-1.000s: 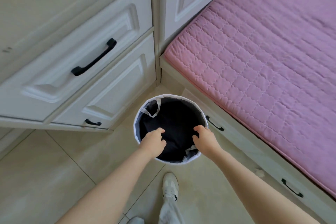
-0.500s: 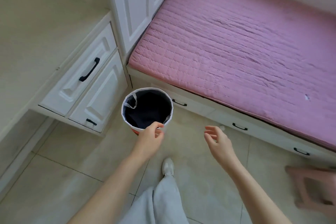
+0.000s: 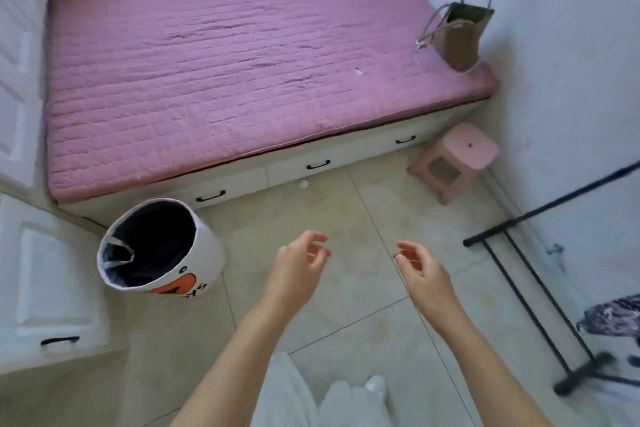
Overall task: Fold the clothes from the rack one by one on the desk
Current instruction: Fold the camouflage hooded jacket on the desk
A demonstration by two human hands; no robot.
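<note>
Head view: standing on the pale tiled floor (image 3: 363, 218), a black metal clothes rack (image 3: 530, 291) at the right, its base bars running from near the wall toward the lower right edge, long axis lying along that diagonal; upper rail crossing the right edge, blurred. Hanging at the far right edge, a dark blue and white patterned garment (image 3: 614, 317), only partly showing, so its long axis cannot be told.

Hovering over the floor between basket and rack, the left hand (image 3: 298, 267) and the right hand (image 3: 420, 269), palms turned toward each other, fingers loosely curled and spread, gripping nothing, touching nothing.

Sitting left of the hands, beside the bed, a round white fabric laundry basket (image 3: 204, 253) with a dark lining, leaning so its mouth is pointing up and left; orange printing and dark letters on its lower side, too cut off and upside down for reading.

Lying across the top, a pink quilted mattress (image 3: 214, 62) on a white bed base with black-handled drawers. Standing on the mattress's far right corner, a brown paper bag (image 3: 460, 42) with long cord handles. Sitting on the floor by the bed's end, a small pink plastic stool (image 3: 467, 152).
</note>
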